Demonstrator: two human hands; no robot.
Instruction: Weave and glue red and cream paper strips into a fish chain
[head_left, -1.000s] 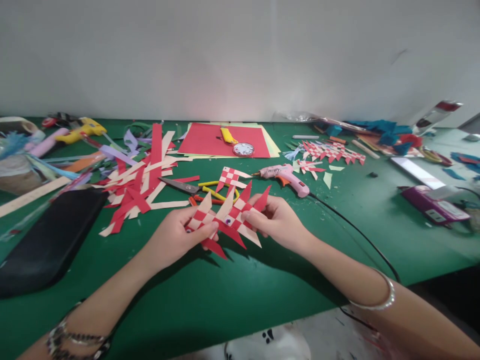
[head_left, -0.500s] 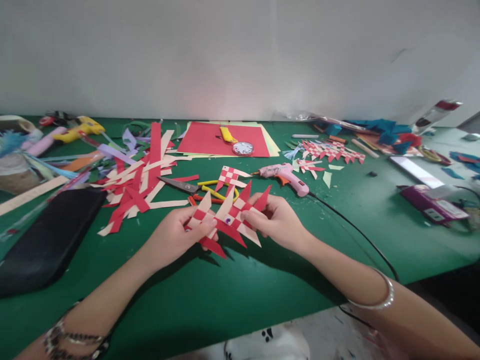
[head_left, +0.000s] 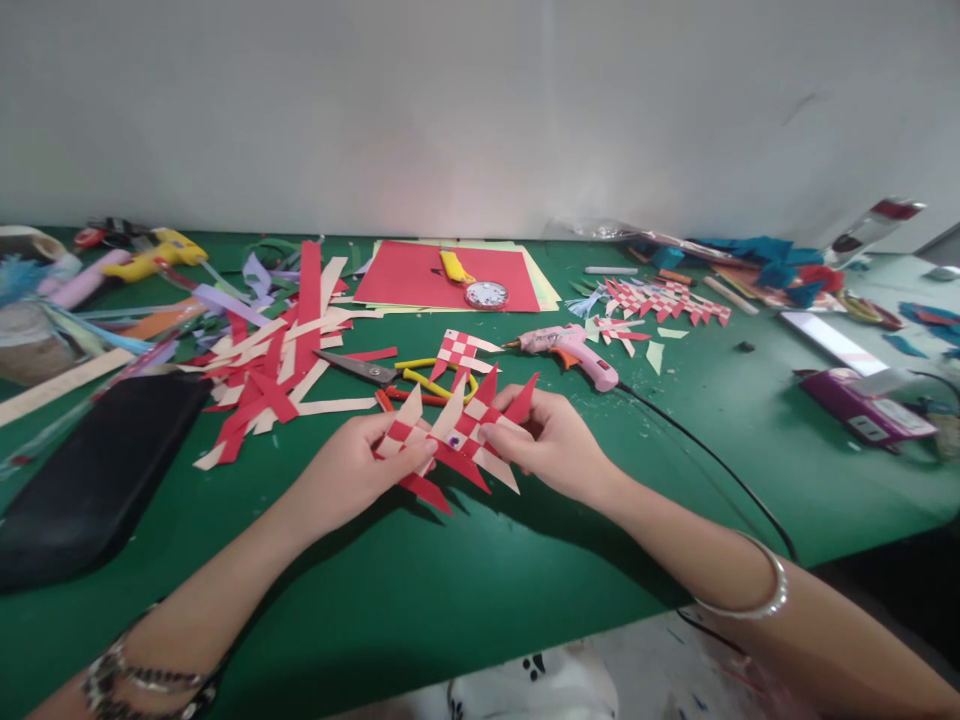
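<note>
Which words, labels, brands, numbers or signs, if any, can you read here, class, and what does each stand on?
No word, brand or number can be read.
White label on the purple box: too small and blurred to read.
Black paw-print mark, without visible lettering, on the white cloth below the table's edge.

Left hand [head_left: 355,466], right hand [head_left: 559,440]: 2 pinches

This looks like a craft workspace. The green table [head_left: 540,585] holds loose paper strips [head_left: 309,310] to the left, coloured sheets [head_left: 405,275] at the far side and a glue gun [head_left: 581,345] right of centre.
</note>
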